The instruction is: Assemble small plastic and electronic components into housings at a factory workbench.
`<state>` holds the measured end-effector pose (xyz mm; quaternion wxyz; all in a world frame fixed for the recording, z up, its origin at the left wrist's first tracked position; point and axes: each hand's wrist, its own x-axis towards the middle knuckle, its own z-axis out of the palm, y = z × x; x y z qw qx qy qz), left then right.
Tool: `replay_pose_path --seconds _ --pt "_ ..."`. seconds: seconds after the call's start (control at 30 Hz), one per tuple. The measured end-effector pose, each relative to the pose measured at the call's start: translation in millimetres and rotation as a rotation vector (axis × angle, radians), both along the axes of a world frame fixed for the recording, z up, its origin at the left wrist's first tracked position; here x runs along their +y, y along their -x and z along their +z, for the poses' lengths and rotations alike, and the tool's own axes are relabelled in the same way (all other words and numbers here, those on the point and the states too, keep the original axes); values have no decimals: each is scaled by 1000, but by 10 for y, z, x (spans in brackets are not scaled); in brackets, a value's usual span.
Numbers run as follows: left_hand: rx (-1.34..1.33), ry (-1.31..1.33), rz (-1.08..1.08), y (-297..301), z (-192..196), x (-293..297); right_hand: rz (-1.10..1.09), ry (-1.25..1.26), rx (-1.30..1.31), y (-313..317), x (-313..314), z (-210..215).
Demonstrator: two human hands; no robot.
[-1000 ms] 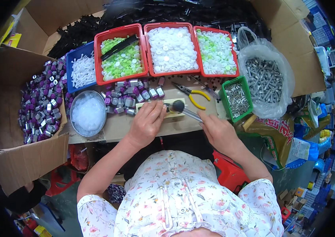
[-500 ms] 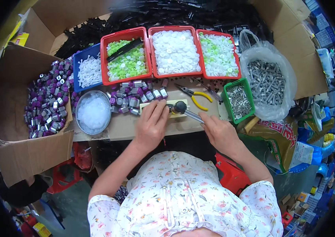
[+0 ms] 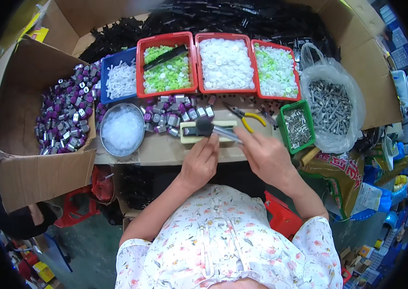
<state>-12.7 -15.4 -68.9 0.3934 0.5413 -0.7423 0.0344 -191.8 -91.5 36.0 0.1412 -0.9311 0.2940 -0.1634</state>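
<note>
In my right hand (image 3: 270, 156) is a small hammer (image 3: 227, 135) with a bright metal handle and a black head, fingers closed round the handle. The hammer head lies over a cream-coloured block (image 3: 188, 140) with a dark slot, hiding the slot's middle. My left hand (image 3: 200, 164) is at the block's near edge, just below the hammer head. Its fingers are pressed together, and whatever they pinch is hidden. Small motors (image 3: 167, 111), silver with purple ends, lie in a pile behind the block. Pliers (image 3: 245, 117) with yellow handles rest to its right.
Red trays (image 3: 197, 62) of small white and green plastic parts stand behind. Left are a blue tray (image 3: 112, 58), a metal bowl (image 3: 140, 137) and a carton (image 3: 45, 168) of motors. Right are a green basket (image 3: 310, 137) of metal pins and a plastic bag (image 3: 358, 103) of metal parts.
My left hand has come off the block's top to its near edge. The hammer head has moved left over the slot, my right hand shifting with it. The whole view has shifted slightly.
</note>
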Motion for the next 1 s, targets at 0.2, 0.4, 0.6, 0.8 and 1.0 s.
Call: replay_pose_path --seconds 0.2,0.4,0.6,0.8,1.0 --pt "-2 -7 -26 -19 -25 -13 6 -90 162 -82 -41 -280" --pt "3 48 -18 -2 17 -24 -42 -39 -23 13 11 -167" --pt "22 0 -31 -61 120 -30 -72 -48 -42 159 -27 -33" --pt "-27 41 9 -133 90 -103 -152 -157 120 394 36 -230" --pt "-71 46 -13 -161 104 -123 -223 67 -211 552 51 -186"
